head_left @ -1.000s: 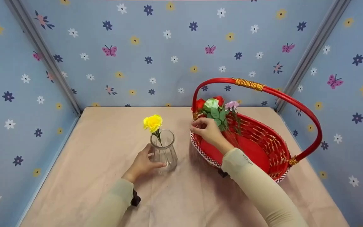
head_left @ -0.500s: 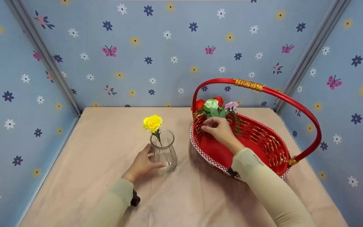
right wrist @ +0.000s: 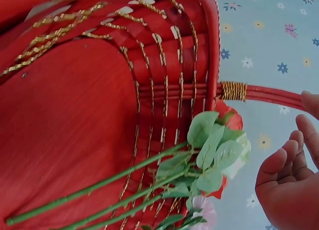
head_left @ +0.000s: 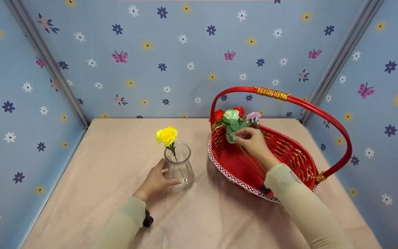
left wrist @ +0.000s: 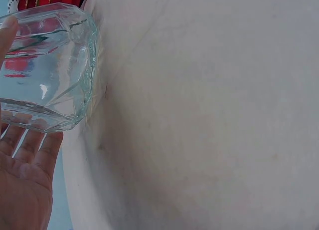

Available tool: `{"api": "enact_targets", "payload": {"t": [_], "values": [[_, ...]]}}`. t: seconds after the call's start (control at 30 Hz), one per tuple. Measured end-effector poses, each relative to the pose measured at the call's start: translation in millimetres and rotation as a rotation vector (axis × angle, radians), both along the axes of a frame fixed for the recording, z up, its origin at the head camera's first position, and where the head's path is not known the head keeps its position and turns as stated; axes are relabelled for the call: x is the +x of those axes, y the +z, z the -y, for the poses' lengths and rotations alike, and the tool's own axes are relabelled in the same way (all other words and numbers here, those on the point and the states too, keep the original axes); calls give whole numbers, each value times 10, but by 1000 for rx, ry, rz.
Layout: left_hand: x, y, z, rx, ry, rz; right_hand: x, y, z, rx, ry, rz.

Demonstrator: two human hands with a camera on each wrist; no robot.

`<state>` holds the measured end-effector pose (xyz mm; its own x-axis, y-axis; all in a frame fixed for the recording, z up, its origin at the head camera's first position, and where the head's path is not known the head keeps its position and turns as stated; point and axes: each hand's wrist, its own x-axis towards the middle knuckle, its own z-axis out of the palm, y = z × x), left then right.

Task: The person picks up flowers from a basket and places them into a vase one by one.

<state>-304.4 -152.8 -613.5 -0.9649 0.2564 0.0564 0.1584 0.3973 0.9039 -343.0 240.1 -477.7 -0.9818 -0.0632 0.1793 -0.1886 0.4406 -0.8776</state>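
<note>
My left hand (head_left: 154,181) grips a clear glass vase (head_left: 181,168) standing on the table, thumb on the near side and fingers round the far left. In the left wrist view the faceted glass (left wrist: 50,75) sits between thumb and fingers. One yellow carnation (head_left: 167,136) leans from the vase's mouth. Over the red basket (head_left: 231,162) is my right hand (head_left: 257,144), its fingertips overlapping green leaves in the head view. The right wrist view shows this hand (right wrist: 291,177) loosely curled, holding nothing, apart from the flowers. A pale green rose (head_left: 230,114), red roses (head_left: 239,111) and a lilac flower (head_left: 253,116) lie in the basket.
The basket's tall red handle (head_left: 316,109), wrapped in gold at the top, arches over it. A pinkish cloth (head_left: 116,162) covers the table. Blue panels (head_left: 185,69) printed with flowers and butterflies enclose the back and both sides.
My right hand has moved to the right over the basket, and its fingertips now overlap the leaves. The left hand and vase have stayed in place.
</note>
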Motion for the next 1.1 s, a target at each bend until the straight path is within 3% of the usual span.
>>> {"api": "enact_targets", "payload": {"t": [1.1], "values": [[-9, -29, 7, 1, -1, -6, 127, 4, -672, 51, -100, 20]]}}
